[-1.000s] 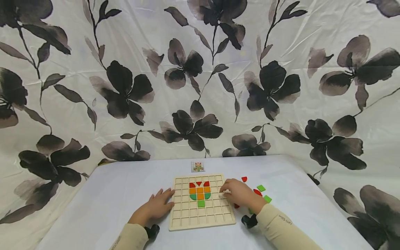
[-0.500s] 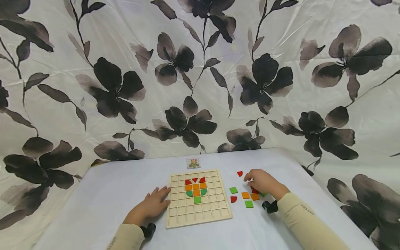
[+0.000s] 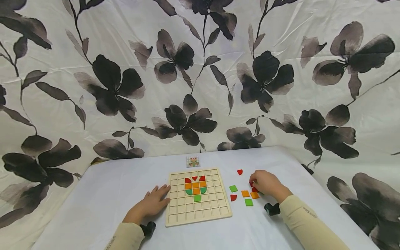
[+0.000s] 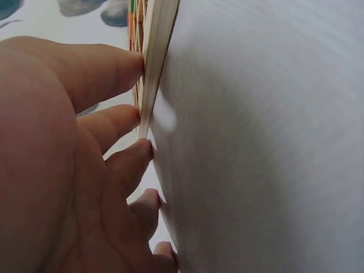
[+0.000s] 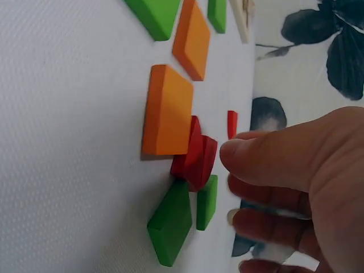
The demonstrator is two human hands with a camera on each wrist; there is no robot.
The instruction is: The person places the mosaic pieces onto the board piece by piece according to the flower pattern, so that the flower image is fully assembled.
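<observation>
1. Floral cloth [image 3: 187, 126] hangs behind a white tabletop [image 3: 90, 198].
2. The left hand [image 3: 151, 203], fingers spread, touches the gridded board [image 3: 215, 207] at its left edge.
3. The right hand [image 3: 268, 184], fingers bent, is close beside red pieces [image 5: 194, 152] right of the board; whether it pinches one, I cannot tell.
</observation>
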